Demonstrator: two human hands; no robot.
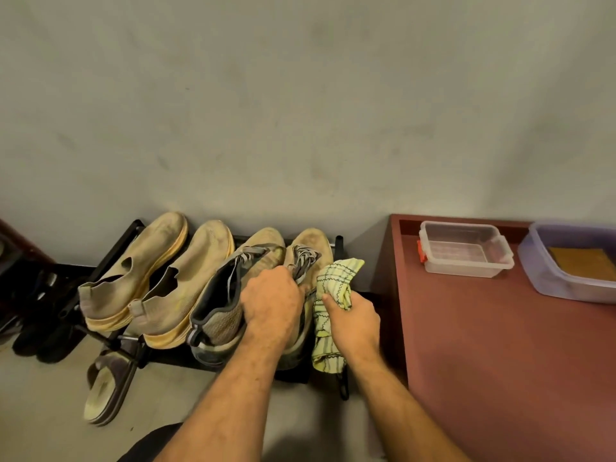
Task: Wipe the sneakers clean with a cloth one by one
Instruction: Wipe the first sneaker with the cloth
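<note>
The rightmost sneaker (308,258) on the rack (133,228) is gripped around its collar by the left hand (271,303). The yellow checked cloth (335,295) is bunched in the right hand (355,320), just at 3 o'clock of that shoe, with its top poking out toward 12 and its tail hanging to 6.

No legible text, label, brand, number or sign was observed on any surface in the head view. No readable marking was noted on the footwear, the cloth or the plastic containers.
</note>
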